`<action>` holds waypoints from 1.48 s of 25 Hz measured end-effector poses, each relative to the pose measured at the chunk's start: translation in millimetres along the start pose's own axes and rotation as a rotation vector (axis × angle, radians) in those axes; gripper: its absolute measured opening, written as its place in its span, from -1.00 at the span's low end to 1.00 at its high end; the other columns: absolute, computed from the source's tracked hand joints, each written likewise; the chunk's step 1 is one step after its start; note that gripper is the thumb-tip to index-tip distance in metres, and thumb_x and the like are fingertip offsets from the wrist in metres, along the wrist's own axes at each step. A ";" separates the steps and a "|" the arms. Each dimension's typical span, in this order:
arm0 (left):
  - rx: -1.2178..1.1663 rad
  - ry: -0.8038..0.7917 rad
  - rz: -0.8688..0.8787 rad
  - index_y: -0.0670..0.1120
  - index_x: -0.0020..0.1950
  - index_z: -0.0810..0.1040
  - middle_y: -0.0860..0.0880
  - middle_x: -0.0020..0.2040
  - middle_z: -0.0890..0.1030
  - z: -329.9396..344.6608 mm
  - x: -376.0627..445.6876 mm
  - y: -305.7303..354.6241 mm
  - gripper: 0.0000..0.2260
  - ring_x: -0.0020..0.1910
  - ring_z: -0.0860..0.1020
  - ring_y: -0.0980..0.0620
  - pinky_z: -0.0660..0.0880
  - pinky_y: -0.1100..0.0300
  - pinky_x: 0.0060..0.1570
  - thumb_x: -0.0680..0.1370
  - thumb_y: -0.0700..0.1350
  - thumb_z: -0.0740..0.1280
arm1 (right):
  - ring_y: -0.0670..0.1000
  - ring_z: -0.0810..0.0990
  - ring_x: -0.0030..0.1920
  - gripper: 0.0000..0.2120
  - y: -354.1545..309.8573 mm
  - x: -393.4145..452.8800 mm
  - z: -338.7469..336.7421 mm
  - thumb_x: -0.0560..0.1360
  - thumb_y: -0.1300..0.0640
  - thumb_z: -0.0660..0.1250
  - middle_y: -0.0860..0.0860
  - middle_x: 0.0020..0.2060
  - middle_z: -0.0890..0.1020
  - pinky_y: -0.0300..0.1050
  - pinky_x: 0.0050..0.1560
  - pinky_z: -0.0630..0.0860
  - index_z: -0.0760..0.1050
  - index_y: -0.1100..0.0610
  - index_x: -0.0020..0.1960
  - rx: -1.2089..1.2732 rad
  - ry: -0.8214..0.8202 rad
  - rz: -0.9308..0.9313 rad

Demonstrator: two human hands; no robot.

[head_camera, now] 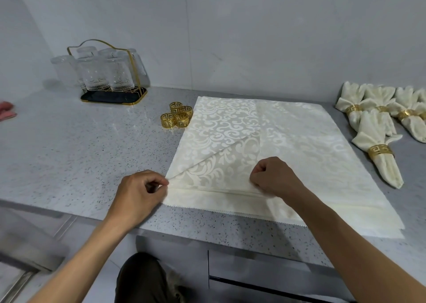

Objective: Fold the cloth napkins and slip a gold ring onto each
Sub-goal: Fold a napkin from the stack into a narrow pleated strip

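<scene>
Cream damask napkin (299,146) lies flat on the grey speckled bench (80,155), right of centre, on top of further unfolded ones whose pinked edges show at the near side. The left hand (138,192) pinches the near-left corner of a narrow fold between thumb and fingers (162,183); the right hand (274,178), fingers curled, pinches the same fold further along (a pleat appears to be starting). The cloth looks light, soft and limp, with a slightly slick woven face; it should crease readily but slide on the layers beneath, so hold is best taken at the edge and corners, both ends of each pleat held at once. Four loose rings (177,118) stand just beside its far-left edge: rigid, light, openwork metal. Finished ringed napkins (378,150) lie at right. No brand, label or legible writing is visible.
</scene>
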State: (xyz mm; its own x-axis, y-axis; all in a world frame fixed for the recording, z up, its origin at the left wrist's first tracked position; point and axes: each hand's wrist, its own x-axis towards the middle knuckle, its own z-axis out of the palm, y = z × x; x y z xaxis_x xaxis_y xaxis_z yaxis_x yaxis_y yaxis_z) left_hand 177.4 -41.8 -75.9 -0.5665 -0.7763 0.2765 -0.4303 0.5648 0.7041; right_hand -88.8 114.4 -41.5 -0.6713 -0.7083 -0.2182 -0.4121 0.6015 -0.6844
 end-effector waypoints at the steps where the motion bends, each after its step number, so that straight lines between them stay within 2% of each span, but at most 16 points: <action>1: 0.011 -0.007 0.010 0.09 -0.20 0.68 0.21 -0.20 0.67 -1.6 0.2 0.4 -0.79 -0.17 0.60 0.13 0.54 0.21 -0.11 0.39 -0.24 0.53 | 0.01 0.56 -0.33 -0.86 0.4 0.3 0.5 0.37 0.26 0.29 0.06 -0.33 0.65 -0.11 -0.22 0.53 0.60 0.26 -0.14 0.001 0.000 -0.003; 4: 0.116 -0.058 0.147 0.16 -0.06 0.64 0.27 0.09 0.60 -4.9 3.8 12.1 -0.85 0.13 0.45 0.16 0.31 0.41 0.13 0.39 0.00 0.39 | -0.02 0.59 -0.29 -0.92 2.1 -1.6 0.6 0.39 0.24 0.33 0.03 -0.31 0.67 -0.15 -0.24 0.51 0.60 0.19 -0.16 -0.027 0.008 -0.017; 7: 0.184 -0.162 0.274 0.03 0.28 0.56 0.14 0.31 0.51 19.1 21.0 43.1 -0.67 0.33 0.34 0.14 0.28 0.17 0.34 0.53 -0.01 0.26 | -0.08 0.59 -0.27 -0.96 3.3 -4.2 2.6 0.39 0.21 0.38 -0.06 -0.32 0.64 -0.23 -0.29 0.44 0.59 0.10 -0.19 -0.068 0.024 -0.046; 9: 0.331 -0.269 0.309 -0.05 0.52 0.31 0.03 0.53 0.30 46.7 39.5 61.6 -0.58 0.52 0.17 0.04 0.09 0.04 0.51 0.66 -0.01 0.14 | -0.11 0.57 -0.29 -0.95 2.0 -6.4 3.1 0.39 0.20 0.39 -0.09 -0.33 0.62 -0.26 -0.32 0.39 0.58 0.07 -0.20 -0.081 0.036 -0.055; 12: 0.543 -0.474 0.280 -0.03 0.62 -0.05 0.05 0.62 -0.08 79.2 60.8 59.3 -0.48 0.59 -0.15 0.06 -0.17 0.01 0.54 0.69 0.10 -0.07 | -0.12 0.54 -0.28 -0.96 2.4 -9.4 1.2 0.40 0.18 0.40 -0.10 -0.28 0.59 -0.25 -0.30 0.41 0.57 0.06 -0.17 -0.088 0.023 -0.039; 14: 0.590 -0.527 0.260 0.01 0.62 -0.12 0.08 0.62 -0.13 88.1 64.1 47.4 -0.46 0.58 -0.18 0.08 -0.19 0.00 0.54 0.68 0.16 -0.13 | -0.07 0.55 -0.16 -0.88 -5.9 -12.2 2.6 0.47 0.07 0.38 -0.09 -0.13 0.57 -0.17 -0.16 0.47 0.54 0.05 -0.01 -0.140 0.083 -0.102; 15: 0.602 -0.524 0.265 0.02 0.62 -0.12 0.09 0.62 -0.12 89.9 64.4 43.4 -0.45 0.58 -0.17 0.07 -0.18 0.00 0.54 0.67 0.18 -0.15 | -0.04 0.55 -0.05 -0.79 -15.7 -10.3 4.1 0.52 0.00 0.34 -0.07 -0.01 0.56 -0.12 -0.05 0.49 0.51 0.03 0.12 -0.184 0.177 -0.187; 18: 0.637 -0.513 0.310 0.02 0.62 -0.13 0.08 0.62 -0.13 93.1 63.6 39.0 -0.32 0.58 -0.17 0.06 -0.16 -0.03 0.54 0.56 0.30 -0.30 | 0.09 0.39 0.37 -0.55 -43.7 18.1 11.6 0.64 -0.10 0.12 0.04 0.41 0.41 0.05 0.31 0.36 0.34 0.08 0.45 -0.333 0.371 -0.473; 19: 0.625 -0.515 0.310 0.03 0.62 -0.14 0.09 0.62 -0.15 92.6 63.4 38.3 -0.28 0.58 -0.19 0.07 -0.17 -0.03 0.54 0.53 0.34 -0.30 | 0.12 0.25 0.49 -0.48 -44.7 35.3 16.7 0.65 -0.12 0.04 0.08 0.51 0.28 0.09 0.42 0.24 0.24 0.11 0.52 -0.449 0.342 -0.489; 21: 0.589 -0.521 0.299 0.03 0.62 -0.15 0.12 0.61 -0.18 90.9 63.5 38.9 -0.21 0.58 -0.22 0.09 -0.18 -0.04 0.54 0.48 0.43 -0.26 | 0.12 -0.01 0.58 -0.38 -28.5 67.1 30.7 0.65 -0.20 -0.10 0.08 0.60 0.04 0.13 0.54 -0.01 0.04 0.12 0.59 -0.621 0.185 -0.351; 23: 0.589 -0.518 0.306 0.04 0.61 -0.15 0.14 0.60 -0.19 89.9 61.6 41.3 -0.17 0.57 -0.23 0.09 -0.18 -0.03 0.54 0.45 0.47 -0.24 | 0.09 -0.12 0.59 -0.33 -5.3 85.2 39.0 0.63 -0.25 -0.17 0.07 0.60 -0.06 0.12 0.55 -0.14 -0.07 0.11 0.61 -0.639 0.076 -0.238; 26: 0.575 -0.499 0.310 0.04 0.62 -0.16 0.17 0.59 -0.23 89.6 62.4 42.4 -0.21 0.56 -0.25 0.12 -0.21 -0.01 0.54 0.50 0.45 -0.16 | 0.08 -0.14 0.59 -0.34 3.2 100.0 29.1 0.64 -0.23 -0.18 0.06 0.60 -0.08 0.10 0.56 -0.17 -0.08 0.13 0.61 -0.586 0.154 -0.230; 29: 0.585 -0.500 0.299 0.06 0.61 -0.17 0.19 0.58 -0.24 90.2 61.6 41.1 -0.22 0.56 -0.28 0.14 -0.23 0.01 0.53 0.51 0.44 -0.14 | 0.11 0.01 0.57 -0.42 9.2 106.7 17.6 0.66 -0.17 -0.15 0.06 0.58 0.08 0.11 0.54 -0.04 0.06 0.10 0.58 -0.591 0.157 -0.257; 32: 0.594 -0.508 0.293 0.08 0.61 -0.19 0.20 0.58 -0.26 90.3 62.8 42.6 -0.24 0.55 -0.30 0.16 -0.24 0.02 0.53 0.53 0.44 -0.13 | 0.18 0.33 0.41 -0.61 21.8 108.5 -11.0 0.67 0.01 0.00 0.11 0.40 0.41 0.08 0.41 0.24 0.35 0.12 0.42 -0.572 0.320 -0.497; 34: 0.600 -0.533 0.286 0.10 0.61 -0.22 0.22 0.56 -0.28 89.0 62.6 45.8 -0.25 0.53 -0.32 0.18 -0.24 0.03 0.53 0.53 0.44 -0.14 | 0.19 0.47 0.26 -0.63 36.0 116.4 -58.6 0.57 0.13 0.17 0.09 0.30 0.51 0.04 0.24 0.37 0.38 0.09 0.38 -0.579 0.361 -0.391; 37: 0.595 -0.530 0.272 0.12 0.60 -0.23 0.25 0.55 -0.29 86.4 62.5 49.0 -0.26 0.52 -0.35 0.22 -0.27 0.08 0.52 0.52 0.43 -0.14 | 0.11 0.49 0.01 -0.72 61.3 126.6 -123.3 0.44 0.09 0.24 0.03 0.11 0.55 0.02 0.15 0.41 0.39 0.01 0.15 -0.915 0.154 -0.104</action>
State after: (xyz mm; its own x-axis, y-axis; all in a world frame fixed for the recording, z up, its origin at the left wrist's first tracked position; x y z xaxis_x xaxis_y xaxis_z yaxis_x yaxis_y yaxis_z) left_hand 60.2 -38.5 -80.6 -0.8953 -0.4412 -0.0620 -0.4453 0.8820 0.1539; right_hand -275.0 107.1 -25.3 -0.6510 -0.7576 -0.0475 -0.7558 0.6410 0.1335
